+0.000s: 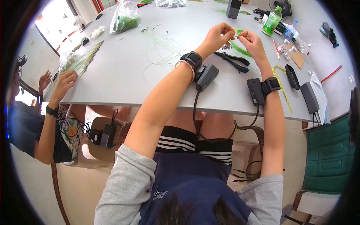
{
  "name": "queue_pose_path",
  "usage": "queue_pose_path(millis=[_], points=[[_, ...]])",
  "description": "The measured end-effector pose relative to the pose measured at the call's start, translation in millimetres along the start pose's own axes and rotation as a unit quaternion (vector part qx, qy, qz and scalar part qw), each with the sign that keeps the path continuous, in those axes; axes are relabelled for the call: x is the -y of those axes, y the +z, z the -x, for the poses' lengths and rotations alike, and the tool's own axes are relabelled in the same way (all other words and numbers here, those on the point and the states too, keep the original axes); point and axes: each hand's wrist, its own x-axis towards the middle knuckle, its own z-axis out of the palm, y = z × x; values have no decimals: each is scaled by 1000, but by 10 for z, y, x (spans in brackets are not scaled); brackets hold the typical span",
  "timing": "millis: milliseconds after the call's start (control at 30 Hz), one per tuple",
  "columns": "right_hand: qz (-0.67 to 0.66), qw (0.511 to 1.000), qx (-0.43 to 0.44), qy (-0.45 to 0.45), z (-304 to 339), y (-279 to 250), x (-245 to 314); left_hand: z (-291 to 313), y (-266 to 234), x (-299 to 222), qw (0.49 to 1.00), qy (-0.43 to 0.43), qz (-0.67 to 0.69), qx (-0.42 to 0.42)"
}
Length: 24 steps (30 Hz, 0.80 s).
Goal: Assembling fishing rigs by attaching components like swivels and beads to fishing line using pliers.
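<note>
My left hand (219, 35) and my right hand (252, 43) are raised together over the grey table (123, 75), fingertips pinched on a thin green grass stem (237, 32) between them. More green strands (240, 48) lie on the table just beneath. Black-handled pliers (233, 60) rest on the table between my wrists. Each wrist carries a black strapped device with a cable running down over the table edge.
Another person sits at the left, a hand (64, 83) on a bundle of green grass (80, 60). A plastic bag of greens (125, 17), loose strands (161, 45), a green bottle (272, 20), a yellow tape measure (283, 86), a black case (291, 76) and a black box (233, 8) are on the table.
</note>
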Motion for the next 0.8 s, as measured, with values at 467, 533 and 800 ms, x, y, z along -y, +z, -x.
queue_pose_path(millis=[467,533,800], points=[[-10,999,3,39,16,-9,63,13,-8,-3,1000,-9,-11,10],[-7,1000,0,7,25,-2,70,16,-5,-5,1000,-10,-6,7],[27,998,36,-42,11,-10,27,17,-11,5,999,-26,23,1]])
